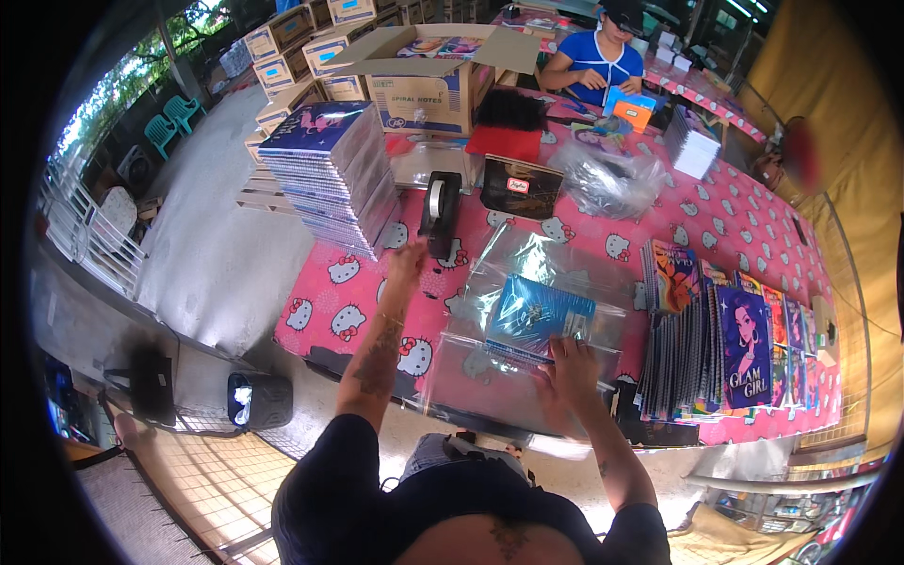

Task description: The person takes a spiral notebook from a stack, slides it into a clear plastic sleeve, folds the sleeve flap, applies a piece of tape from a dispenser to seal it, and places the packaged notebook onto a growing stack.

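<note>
Reaching well forward with left hand [410, 259], forearm slanting up and slightly inward, elbow bent, wrist at the near end of black tape dispenser [452, 209]. Bunched at the fingertips; can't tell if touching the dispenser or pinching tape. Working nearer the body with right hand [573, 369]: forearm angled inward from lower right, elbow bent, fingers laid over the near right corner of blue notebook [537, 313]. Can't tell if gripping or only pressing. Lying tilted on clear plastic sheets [457, 363], near the middle of pink cartoon-cat tablecloth [311, 311]; can't tell if inside a sleeve. To the left, beside the dispenser: tall stack of spiral notebooks [334, 179]. To the right: row of upright spiral notebooks [747, 339]. Beyond the dispenser: black pouch [521, 188] and crumpled clear plastic [607, 181]. Farther back: open cardboard box [419, 99].
</note>
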The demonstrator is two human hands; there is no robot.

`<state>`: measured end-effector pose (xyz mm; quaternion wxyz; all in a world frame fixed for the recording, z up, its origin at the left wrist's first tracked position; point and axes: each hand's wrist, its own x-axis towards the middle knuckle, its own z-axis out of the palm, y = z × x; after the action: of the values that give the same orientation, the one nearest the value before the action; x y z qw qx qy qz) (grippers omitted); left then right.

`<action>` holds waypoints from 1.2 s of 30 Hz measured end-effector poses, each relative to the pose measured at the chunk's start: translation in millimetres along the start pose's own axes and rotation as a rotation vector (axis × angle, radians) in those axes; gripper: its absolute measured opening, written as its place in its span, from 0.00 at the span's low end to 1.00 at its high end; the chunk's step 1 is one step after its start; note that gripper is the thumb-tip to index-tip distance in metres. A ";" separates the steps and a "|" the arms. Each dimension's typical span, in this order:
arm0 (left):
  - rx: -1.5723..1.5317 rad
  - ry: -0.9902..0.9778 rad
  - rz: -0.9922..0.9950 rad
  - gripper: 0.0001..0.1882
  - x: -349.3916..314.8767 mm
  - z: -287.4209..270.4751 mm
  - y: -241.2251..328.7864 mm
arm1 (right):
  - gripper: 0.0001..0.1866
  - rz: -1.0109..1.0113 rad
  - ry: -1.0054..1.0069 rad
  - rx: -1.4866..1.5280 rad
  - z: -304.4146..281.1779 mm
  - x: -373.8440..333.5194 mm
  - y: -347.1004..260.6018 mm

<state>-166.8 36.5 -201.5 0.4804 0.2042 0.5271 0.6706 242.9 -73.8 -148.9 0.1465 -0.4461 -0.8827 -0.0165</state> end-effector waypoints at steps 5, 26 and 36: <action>1.338 0.177 0.372 0.17 14.4 -40.1 26.3 | 0.32 -0.058 0.053 0.046 -4.1 7.2 -2.7; 1.846 -0.416 0.007 0.33 -202.3 185.4 -27.7 | 0.30 -0.073 0.144 0.144 -6.2 2.6 21.3; 1.350 -0.487 1.407 0.19 -255.9 147.4 -67.1 | 0.37 0.202 -0.272 0.320 35.4 129.2 118.2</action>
<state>93.4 -109.3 -149.4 -0.1467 0.8305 0.4440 0.3027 255.6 104.0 -159.4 0.0961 -0.5012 -0.8367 0.1986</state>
